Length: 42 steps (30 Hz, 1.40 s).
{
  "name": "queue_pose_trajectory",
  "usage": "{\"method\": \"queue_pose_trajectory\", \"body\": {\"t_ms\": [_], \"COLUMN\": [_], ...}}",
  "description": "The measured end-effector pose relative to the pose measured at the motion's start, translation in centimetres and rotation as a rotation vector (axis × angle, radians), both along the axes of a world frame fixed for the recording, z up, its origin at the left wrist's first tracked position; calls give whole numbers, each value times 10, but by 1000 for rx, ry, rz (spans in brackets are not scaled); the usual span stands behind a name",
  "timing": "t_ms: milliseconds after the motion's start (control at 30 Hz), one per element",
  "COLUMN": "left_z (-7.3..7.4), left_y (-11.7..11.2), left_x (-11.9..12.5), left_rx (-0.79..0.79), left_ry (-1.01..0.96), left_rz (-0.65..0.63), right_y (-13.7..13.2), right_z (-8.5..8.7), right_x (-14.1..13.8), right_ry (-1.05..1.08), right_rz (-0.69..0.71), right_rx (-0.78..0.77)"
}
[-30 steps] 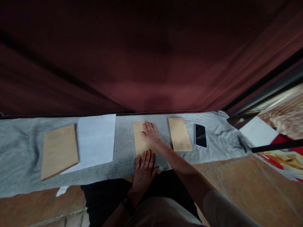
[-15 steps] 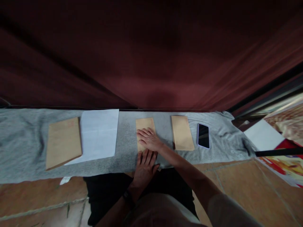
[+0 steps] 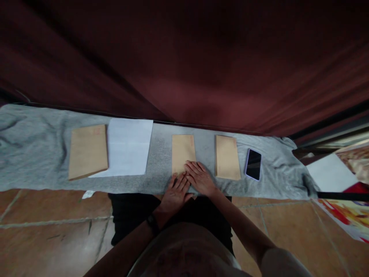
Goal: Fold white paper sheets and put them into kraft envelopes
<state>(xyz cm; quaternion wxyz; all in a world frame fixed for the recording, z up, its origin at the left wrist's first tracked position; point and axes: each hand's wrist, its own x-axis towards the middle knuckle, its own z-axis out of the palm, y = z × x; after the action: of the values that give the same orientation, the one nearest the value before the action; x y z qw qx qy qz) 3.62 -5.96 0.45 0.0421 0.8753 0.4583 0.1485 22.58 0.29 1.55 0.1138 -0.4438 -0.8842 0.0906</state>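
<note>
A brown paper envelope (image 3: 183, 149) lies flat on the grey cloth in front of me. My left hand (image 3: 175, 194) rests on its near end with the fingers stretched out flat. Beside it, my right hand (image 3: 200, 179) is laid flat over the envelope's lower right corner, its fingertips meeting the left fingers. Both hands cover the near edge of the envelope. To the right is a stack of similar brown envelopes (image 3: 227, 157). On the left, a larger, thick brown envelope stack (image 3: 88, 152) partly overlaps white paper sheets (image 3: 129, 146).
The grey cloth (image 3: 161, 154) covers a long narrow surface, with a dark red curtain (image 3: 184, 69) behind it. A phone with a purple edge (image 3: 253, 164) lies at the right. Beyond it are a white sheet (image 3: 331, 172) and a colourful printed sheet (image 3: 348, 219). Tiles (image 3: 57, 238) floor the near side.
My right hand has slid from the middle of the envelope toward me and to the right, uncovering its upper part. My left hand stays at the near end. The camera view has shifted.
</note>
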Motion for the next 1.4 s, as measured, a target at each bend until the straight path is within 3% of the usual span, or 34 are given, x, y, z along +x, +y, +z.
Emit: {"method": "queue_pose_trajectory", "body": {"t_ms": [433,900,1233,1400], "left_z": [3,5,-3,8], "left_y": [7,12,12,16], "left_x": [-13,-35,-55,-48], "left_rx": [-33,-103,-21,-27], "left_ry": [117,76,15,23], "left_rz": [-132,-149,-122,-85], "right_y": [-59,-64,-62,-60], "right_z": [-11,-12,-6,-3], "right_x": [17,20,16,1], "right_ry": [-25,39,61,91], "right_rz": [-63,-114,-157,-125], "right_rx": [110,161,107,59]}}
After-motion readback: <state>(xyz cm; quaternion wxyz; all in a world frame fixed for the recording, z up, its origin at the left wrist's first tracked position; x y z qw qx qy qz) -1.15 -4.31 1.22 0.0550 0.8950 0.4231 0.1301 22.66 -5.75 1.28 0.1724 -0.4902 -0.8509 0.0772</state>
